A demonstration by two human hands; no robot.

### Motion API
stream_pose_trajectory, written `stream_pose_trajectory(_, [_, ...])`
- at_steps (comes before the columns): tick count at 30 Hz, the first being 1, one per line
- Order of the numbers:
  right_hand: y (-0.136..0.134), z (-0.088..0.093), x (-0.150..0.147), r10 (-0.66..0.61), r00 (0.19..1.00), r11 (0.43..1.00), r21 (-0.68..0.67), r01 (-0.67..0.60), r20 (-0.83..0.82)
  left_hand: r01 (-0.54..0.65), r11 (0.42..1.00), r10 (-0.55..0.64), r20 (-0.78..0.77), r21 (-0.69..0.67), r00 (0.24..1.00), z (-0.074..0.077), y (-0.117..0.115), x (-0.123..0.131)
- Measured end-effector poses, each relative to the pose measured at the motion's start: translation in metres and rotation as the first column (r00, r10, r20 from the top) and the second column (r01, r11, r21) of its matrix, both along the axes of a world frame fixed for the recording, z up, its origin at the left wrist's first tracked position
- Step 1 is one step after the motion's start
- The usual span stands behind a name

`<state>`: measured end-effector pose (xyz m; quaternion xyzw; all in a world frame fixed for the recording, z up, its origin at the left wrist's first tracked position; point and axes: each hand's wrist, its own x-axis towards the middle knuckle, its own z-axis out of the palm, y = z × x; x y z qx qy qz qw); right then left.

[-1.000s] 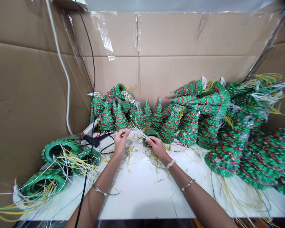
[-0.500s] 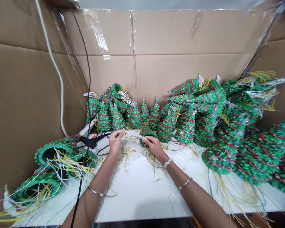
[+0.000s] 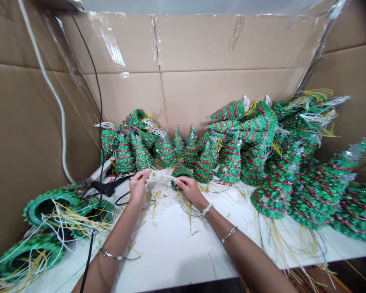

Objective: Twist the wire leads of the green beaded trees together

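Two hands of mine work at the white wires [image 3: 162,174], stretched between them at the centre of the frame. My right hand [image 3: 187,188] pinches the bundle beside the small tree [image 3: 182,170], which lies tipped with its open base toward me. My left hand [image 3: 138,186] has thumb and fingertips closed on the far ends; exactly which strands is too small to tell. To do this well, I'd hold the bundle firmly near the base, separate strands by their tips and pull lightly, so none tangle or tug loose.

At lower left, an upper hollow tree [image 3: 30,211] lies open, yellow and white wires [image 3: 76,217] spilling from its mouth; a lower hollow tree [image 3: 0,263] has similar strands in its opening.
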<state>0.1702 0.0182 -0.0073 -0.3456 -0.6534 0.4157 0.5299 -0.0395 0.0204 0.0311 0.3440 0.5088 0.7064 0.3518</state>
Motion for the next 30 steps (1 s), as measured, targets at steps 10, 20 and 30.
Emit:
stream_pose_trajectory(10, [0.003,-0.003,0.002,0.010,0.999,1.000,-0.018,-0.011,-0.048,-0.028,1.000,0.027,0.066,0.014,0.997,0.001,0.005,-0.020])
stream_pose_trajectory(20, [0.001,0.002,0.006,0.003,0.993,0.992,-0.127,-0.019,-0.121,-0.020,0.981,0.049,-0.151,0.191,0.987,0.013,-0.005,-0.027])
stream_pose_trajectory(30, [-0.002,0.005,0.007,-0.003,0.999,0.994,-0.111,-0.002,-0.051,0.123,0.964,0.048,-0.608,0.236,0.792,0.021,-0.023,0.001])
